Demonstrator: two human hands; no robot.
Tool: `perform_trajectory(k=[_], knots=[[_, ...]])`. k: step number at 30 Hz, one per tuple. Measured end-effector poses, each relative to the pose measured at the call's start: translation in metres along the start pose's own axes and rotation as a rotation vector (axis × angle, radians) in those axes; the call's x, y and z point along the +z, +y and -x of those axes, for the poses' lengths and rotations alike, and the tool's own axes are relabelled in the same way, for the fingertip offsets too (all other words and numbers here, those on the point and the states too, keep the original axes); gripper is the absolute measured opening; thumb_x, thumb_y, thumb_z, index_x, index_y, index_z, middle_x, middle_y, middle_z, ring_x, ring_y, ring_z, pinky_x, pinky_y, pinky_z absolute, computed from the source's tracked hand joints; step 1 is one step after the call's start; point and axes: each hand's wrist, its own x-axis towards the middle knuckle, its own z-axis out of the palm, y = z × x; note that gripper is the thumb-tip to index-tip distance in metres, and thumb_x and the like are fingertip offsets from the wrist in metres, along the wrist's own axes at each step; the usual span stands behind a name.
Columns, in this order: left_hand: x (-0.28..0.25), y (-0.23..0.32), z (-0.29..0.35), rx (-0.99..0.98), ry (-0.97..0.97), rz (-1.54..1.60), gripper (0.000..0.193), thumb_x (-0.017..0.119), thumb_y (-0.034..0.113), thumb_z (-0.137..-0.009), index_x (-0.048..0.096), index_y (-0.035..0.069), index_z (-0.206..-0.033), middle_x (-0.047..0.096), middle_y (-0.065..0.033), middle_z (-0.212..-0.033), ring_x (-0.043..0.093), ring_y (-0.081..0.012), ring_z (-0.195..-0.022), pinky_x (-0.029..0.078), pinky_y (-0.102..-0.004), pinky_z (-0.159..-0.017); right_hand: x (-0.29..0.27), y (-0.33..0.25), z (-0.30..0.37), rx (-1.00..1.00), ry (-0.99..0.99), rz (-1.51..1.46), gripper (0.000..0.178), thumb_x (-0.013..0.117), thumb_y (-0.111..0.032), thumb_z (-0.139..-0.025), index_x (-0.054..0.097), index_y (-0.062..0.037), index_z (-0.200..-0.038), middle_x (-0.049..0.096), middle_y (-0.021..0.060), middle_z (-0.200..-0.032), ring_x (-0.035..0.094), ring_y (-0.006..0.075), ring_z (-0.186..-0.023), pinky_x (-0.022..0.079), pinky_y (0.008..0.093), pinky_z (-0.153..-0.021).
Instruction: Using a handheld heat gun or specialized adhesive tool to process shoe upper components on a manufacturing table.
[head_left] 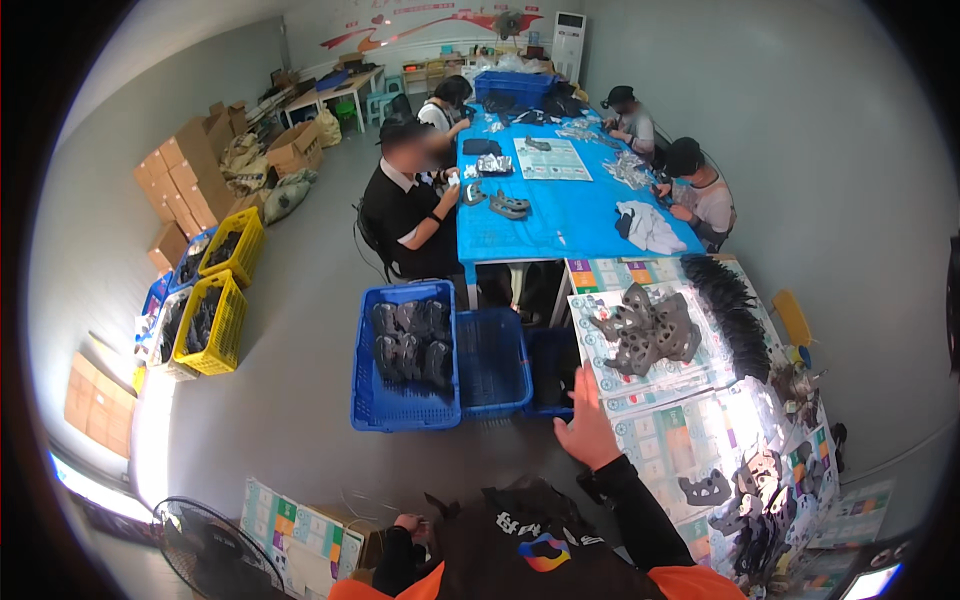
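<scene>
My right hand (588,428) is stretched out with its fingers apart at the left edge of the paper-covered table (660,440). It holds nothing. Just beyond it lies a pile of dark grey foam pieces with holes (645,330), shaped like clog uppers. Low at my left side, my left hand (410,522) is small in view near my dark apron (520,545). Its fingers are partly hidden, and I cannot make out whether they grip anything. A single holed grey piece (705,488) rests on the near part of the table.
Blue crates stand left of the table, one with dark wrapped items (410,345). A row of black pieces (728,310) lines the table's far right. Co-workers sit around a blue-covered table (560,225). A fan (215,550) stands lower left; yellow crates (212,325) are farther left.
</scene>
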Motion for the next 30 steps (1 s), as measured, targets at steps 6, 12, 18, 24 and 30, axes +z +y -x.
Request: perform_trajectory(k=[6, 12, 18, 24, 30], knots=[[-0.002, -0.015, -0.007, 0.234, -0.003, -0.052, 0.024, 0.054, 0.021, -0.1, 0.063, 0.0, -0.104, 0.072, -0.0119, -0.088, 0.072, -0.0237, -0.071, 0.059, -0.0372, -0.057, -0.031, -0.085, -0.026, -0.142, 0.065, -0.387, 0.09, 0.062, 0.003, -0.076, 0.013, 0.0071, -0.152, 0.016, 0.0259, -0.159, 0.066, 0.0274, -0.102, 0.056, 0.031, -0.078], [0.006, -0.018, 0.005, 0.085, -0.001, 0.042, 0.025, 0.052, 0.022, -0.1, 0.063, 0.001, -0.107, 0.071, -0.0125, -0.087, 0.072, -0.0255, -0.07, 0.059, -0.0375, -0.058, -0.022, -0.098, -0.025, -0.251, 0.039, -0.417, 0.092, 0.063, 0.007, -0.075, 0.016, 0.0035, -0.153, 0.019, 0.0244, -0.159, 0.069, 0.0229, -0.088, 0.055, 0.0261, -0.067], [0.009, -0.002, 0.014, -0.34, 0.023, 0.321, 0.025, 0.051, 0.025, -0.1, 0.064, 0.005, -0.109, 0.072, -0.0112, -0.086, 0.072, -0.0236, -0.07, 0.057, -0.0362, -0.056, 0.006, -0.047, -0.004, -0.055, -0.221, -0.321, 0.058, 0.063, -0.01, -0.082, 0.048, 0.001, -0.137, 0.045, 0.024, -0.144, 0.067, 0.0295, -0.09, 0.056, 0.0371, -0.077], [0.011, -0.026, 0.001, 0.07, 0.034, -0.141, 0.023, 0.054, 0.024, -0.097, 0.068, 0.006, -0.092, 0.072, -0.0088, -0.08, 0.07, -0.0223, -0.064, 0.054, -0.0369, -0.053, 0.094, 0.115, 0.067, 0.276, -0.904, 0.352, 0.034, 0.06, -0.027, -0.082, 0.07, -0.0013, -0.102, 0.07, 0.0208, -0.105, 0.067, 0.0383, -0.098, 0.053, 0.0491, -0.085], [0.005, -0.03, -0.014, 0.048, -0.131, 0.48, 0.03, 0.05, 0.021, -0.095, 0.074, 0.004, -0.089, 0.069, -0.015, -0.073, 0.065, -0.0227, -0.057, 0.053, -0.0401, -0.056, 0.098, 0.18, 0.136, 0.425, -0.996, 0.309, 0.036, 0.061, -0.031, -0.083, 0.072, -0.0003, -0.099, 0.069, 0.0235, -0.105, 0.066, 0.0378, -0.102, 0.052, 0.0475, -0.089]])
